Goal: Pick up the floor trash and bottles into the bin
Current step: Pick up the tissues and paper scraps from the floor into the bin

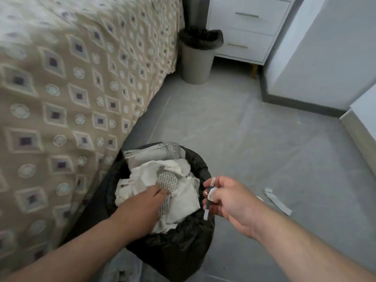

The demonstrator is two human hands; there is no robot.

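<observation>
Two-handed: left hand presses open-fingered on tissues in the black-lined bin; right hand pinches a wrapper strip.

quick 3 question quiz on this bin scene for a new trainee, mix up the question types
1. True or false: the left hand touches the white paper trash inside the near bin.
2. Multiple choice: what does the right hand pinch? A) a bottle B) a thin wrapper strip C) nothing
3. Fill in: a white paper strip lies on the ___, to the right of the near bin.

Key: 1 true; 2 B; 3 floor
</observation>
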